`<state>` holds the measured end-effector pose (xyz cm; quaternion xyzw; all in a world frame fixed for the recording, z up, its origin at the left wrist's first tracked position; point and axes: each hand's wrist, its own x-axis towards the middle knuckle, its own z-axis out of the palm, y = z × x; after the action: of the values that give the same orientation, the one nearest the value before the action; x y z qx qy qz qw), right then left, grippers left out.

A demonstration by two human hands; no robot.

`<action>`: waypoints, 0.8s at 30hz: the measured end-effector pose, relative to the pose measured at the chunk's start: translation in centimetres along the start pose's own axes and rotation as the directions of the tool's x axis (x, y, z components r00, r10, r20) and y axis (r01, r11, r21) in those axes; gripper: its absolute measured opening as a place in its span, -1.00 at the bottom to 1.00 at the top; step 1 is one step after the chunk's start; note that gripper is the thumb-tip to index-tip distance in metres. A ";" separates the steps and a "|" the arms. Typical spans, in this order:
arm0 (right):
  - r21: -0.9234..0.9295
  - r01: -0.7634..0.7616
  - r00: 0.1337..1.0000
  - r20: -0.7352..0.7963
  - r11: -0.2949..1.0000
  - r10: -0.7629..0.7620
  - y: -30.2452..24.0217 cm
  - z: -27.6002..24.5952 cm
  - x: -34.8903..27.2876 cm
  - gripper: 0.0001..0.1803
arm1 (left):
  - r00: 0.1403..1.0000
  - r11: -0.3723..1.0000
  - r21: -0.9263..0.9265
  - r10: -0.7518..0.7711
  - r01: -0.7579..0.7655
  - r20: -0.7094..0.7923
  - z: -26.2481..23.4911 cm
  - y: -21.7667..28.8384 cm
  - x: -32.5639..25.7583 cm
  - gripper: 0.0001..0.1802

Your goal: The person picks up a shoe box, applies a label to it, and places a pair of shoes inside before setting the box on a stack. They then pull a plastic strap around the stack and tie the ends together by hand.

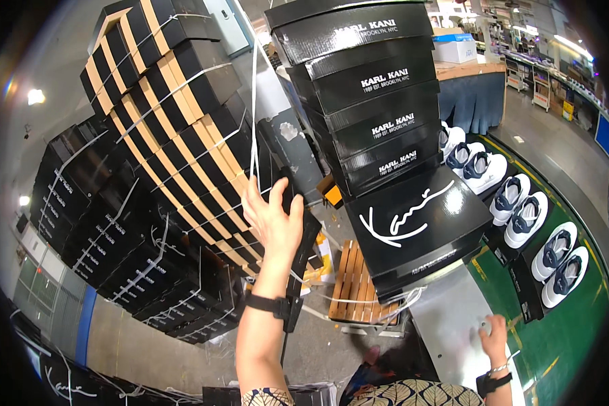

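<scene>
My left hand is raised beside a tall stack of strapped black shoe boxes. Its fingers are spread, and a white strap hangs down to the fingertips; whether they touch it I cannot tell. Lower right, my right hand is curled over the grey metal surface, with a small pale, shiny bit showing at its fingers. Between the hands stands a column of black shoe boxes, with another black box in front of it. A loose white strap bunches beneath that box.
White sneakers with dark tongues line a green conveyor belt on the right. A slatted wooden stool stands below the boxes. More strapped black boxes fill the left. A worktable with blue cloth is farther back.
</scene>
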<state>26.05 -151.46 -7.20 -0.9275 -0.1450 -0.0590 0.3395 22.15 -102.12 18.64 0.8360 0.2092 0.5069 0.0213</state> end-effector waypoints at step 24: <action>0.033 -0.118 0.835 0.545 0.992 0.081 -15.1 14.6 -0.1 -0.74 | 0.027 0.033 0.161 -0.999 0.986 0.040 9.1 -42.2 -20.5 -0.63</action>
<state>21.42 -131.04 -9.07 -0.9009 -0.1886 0.2280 0.3174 7.95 -69.67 -13.37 0.4893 0.7505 0.2795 0.3452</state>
